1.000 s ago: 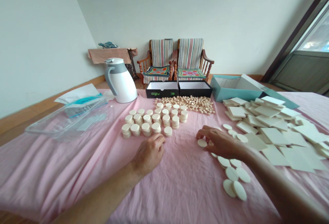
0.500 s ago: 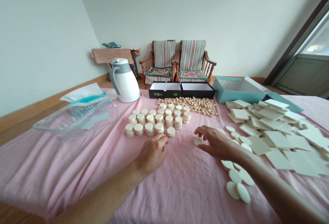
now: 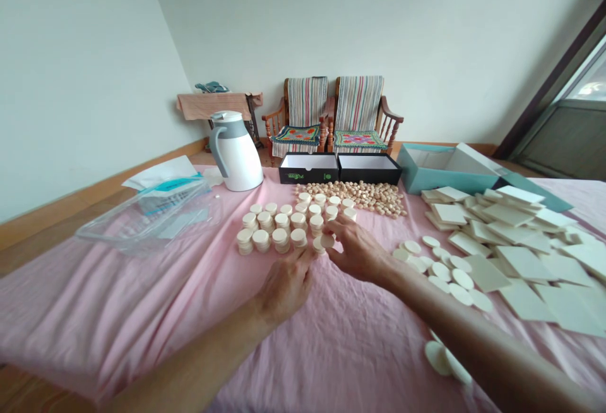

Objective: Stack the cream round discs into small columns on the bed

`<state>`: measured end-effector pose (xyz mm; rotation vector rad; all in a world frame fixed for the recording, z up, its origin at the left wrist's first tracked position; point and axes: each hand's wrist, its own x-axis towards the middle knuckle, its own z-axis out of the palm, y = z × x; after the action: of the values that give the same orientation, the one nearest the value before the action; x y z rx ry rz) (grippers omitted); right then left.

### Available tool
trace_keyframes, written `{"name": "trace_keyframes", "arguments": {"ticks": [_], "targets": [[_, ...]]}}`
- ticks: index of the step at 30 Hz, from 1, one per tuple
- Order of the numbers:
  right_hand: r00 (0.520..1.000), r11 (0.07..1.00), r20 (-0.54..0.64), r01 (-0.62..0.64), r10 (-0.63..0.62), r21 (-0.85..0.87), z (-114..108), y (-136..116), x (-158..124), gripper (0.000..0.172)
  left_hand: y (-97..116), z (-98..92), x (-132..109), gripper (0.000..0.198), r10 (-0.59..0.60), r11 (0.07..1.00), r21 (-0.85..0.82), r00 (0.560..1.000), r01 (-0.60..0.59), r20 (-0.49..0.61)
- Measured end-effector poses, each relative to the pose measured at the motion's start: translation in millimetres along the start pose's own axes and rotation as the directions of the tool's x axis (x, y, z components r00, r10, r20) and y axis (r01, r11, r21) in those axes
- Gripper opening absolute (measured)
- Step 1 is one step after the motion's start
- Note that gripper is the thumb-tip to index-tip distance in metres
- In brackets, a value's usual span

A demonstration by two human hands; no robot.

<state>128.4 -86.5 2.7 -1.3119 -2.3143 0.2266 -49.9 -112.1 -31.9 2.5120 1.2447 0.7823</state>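
Note:
Rows of short stacks of cream round discs (image 3: 279, 227) stand on the pink cloth (image 3: 142, 299). My right hand (image 3: 355, 247) pinches one round disc (image 3: 326, 240) at the front right stack, right over it. My left hand (image 3: 288, 281) rests knuckles-up on the cloth just in front of that stack. Its fingers are curled, with nothing visible in them. Loose round discs (image 3: 445, 269) lie scattered to the right of my right forearm.
Cream square tiles (image 3: 511, 239) are heaped at the right. A pile of small wooden beads (image 3: 369, 193) lies behind the stacks, then two black boxes (image 3: 308, 170) and a teal box (image 3: 440, 170). A white jug (image 3: 237, 151) and clear plastic tray (image 3: 146, 217) stand left.
My right hand has picked a disc from the loose ones at the right and carried it left to the front right stack. My left hand has stayed put.

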Motion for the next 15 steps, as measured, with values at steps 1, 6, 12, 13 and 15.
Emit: {"name": "trace_keyframes", "arguments": {"ticks": [1, 6, 12, 13, 15], "targets": [[1.000, 1.000, 0.000, 0.000, 0.000, -0.002, 3, -2, 3, 0.017, 0, 0.3, 0, 0.036, 0.000, 1.000, 0.000, 1.000, 0.000, 0.003], [1.000, 1.000, -0.012, 0.021, -0.021, 0.014, 12, -5, 8, 0.016, -3, 1.2, 0, 0.036, 0.005, 1.000, -0.006, 1.000, -0.005, 0.010], [0.993, 0.999, -0.108, -0.047, 0.047, 0.000, -20, 16, -6, 0.018, -4, 3.2, 0, 0.036, -0.002, 0.999, 0.036, 1.000, 0.002, 0.011], [0.993, 0.996, -0.084, -0.088, 0.084, -0.034, -29, 25, -10, 0.018, -4, 3.9, 0, 0.035, -0.009, 0.999, 0.040, 1.000, 0.008, 0.016], [0.982, 0.976, -0.005, -0.189, 0.189, -0.112, -46, 45, -21, 0.018, -5, 5.3, 0, 0.035, -0.018, 0.999, 0.046, 1.000, 0.017, 0.024]]}}
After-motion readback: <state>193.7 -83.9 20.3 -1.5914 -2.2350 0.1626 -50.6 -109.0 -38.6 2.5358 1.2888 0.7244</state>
